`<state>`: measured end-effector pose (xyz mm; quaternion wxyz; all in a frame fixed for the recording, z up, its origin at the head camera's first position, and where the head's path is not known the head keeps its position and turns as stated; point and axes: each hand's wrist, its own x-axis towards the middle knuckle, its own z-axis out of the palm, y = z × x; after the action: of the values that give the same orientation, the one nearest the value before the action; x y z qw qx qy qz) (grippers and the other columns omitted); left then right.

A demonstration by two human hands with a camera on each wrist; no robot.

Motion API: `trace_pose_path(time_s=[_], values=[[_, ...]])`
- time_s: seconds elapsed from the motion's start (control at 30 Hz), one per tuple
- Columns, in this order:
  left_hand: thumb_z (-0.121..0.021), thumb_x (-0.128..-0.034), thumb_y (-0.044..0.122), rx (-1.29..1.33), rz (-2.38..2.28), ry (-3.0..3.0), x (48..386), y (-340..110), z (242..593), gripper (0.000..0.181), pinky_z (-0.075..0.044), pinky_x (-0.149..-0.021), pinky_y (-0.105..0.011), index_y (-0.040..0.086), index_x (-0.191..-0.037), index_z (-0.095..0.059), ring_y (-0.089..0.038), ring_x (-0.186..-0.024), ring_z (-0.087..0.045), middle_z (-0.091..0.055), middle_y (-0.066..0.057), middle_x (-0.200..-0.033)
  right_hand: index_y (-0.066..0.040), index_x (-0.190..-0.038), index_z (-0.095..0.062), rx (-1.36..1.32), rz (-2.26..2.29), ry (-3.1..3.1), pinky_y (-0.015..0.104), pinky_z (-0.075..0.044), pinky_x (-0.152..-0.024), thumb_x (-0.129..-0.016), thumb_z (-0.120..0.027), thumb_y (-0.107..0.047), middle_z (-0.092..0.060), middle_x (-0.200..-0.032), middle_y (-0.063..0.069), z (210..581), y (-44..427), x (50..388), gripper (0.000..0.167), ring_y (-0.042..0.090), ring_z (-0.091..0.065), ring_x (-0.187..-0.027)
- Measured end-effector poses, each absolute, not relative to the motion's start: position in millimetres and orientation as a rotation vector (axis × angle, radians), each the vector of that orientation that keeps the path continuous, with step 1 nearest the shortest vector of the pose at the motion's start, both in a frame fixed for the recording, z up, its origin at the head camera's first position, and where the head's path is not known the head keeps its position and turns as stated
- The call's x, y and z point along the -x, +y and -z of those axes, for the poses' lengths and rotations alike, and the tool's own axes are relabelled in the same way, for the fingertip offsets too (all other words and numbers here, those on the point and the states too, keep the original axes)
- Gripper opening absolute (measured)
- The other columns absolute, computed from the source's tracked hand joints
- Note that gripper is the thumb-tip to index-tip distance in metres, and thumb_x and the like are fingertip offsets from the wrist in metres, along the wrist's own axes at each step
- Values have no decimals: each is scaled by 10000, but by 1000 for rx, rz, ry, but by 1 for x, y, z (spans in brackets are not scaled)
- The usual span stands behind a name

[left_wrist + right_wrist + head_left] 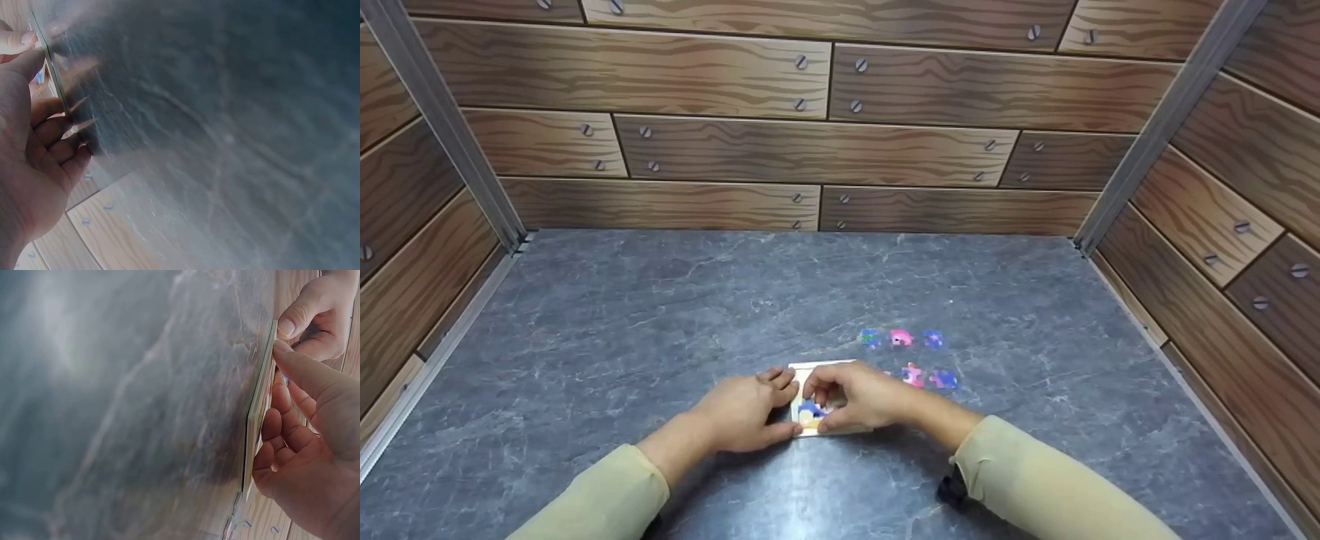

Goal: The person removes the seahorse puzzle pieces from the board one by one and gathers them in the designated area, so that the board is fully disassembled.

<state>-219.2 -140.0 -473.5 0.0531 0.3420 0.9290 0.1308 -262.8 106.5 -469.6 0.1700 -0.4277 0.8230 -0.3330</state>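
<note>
A small puzzle board (802, 367) with a pale rim lies flat on the table, largely covered by my right hand. Blue, white and orange picture parts show inside it near its lower left corner. My left hand (744, 412) rests at the board's left side, fingers fairly straight, thumb touching the lower left corner. Over the board is my right hand (864, 394), fingers curled downward and thumb at the near edge; whether it pinches a piece is hidden. In the right wrist view the board (260, 410) appears edge-on beside the curled fingers.
Right of the board lie loose jigsaw pieces in two rows, among them a pink piece (901, 338) and a blue piece (943, 379). One is partly behind the right hand. The grey marbled table (660, 300) is enclosed by wood-patterned walls (720, 150).
</note>
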Motion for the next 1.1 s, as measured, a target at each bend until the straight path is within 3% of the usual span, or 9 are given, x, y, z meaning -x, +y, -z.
trace_pose_path(time_s=[0.67,1.1], values=[[-650,-1023,506,-1071,-376,2859,219,-141,476,690,-545,-1026,-554,15,-1502,-589,-407,-1412,-536,-526,-218,-1555,-65,-1144,-726,1173,946,2356,248,-539,-854,-857,-849,-81,-691,-981,-29,468,107,263,313,89,-631,-918],[-645,-1026,516,-1023,-368,2829,221,-140,475,696,-512,-1072,-557,29,-1519,-573,-403,-1441,-503,-503,-205,-1573,-85,-1269,-722,1160,958,2476,432,-534,-935,-911,-813,-168,-713,-1089,-17,445,123,266,378,179,-653,-1031]])
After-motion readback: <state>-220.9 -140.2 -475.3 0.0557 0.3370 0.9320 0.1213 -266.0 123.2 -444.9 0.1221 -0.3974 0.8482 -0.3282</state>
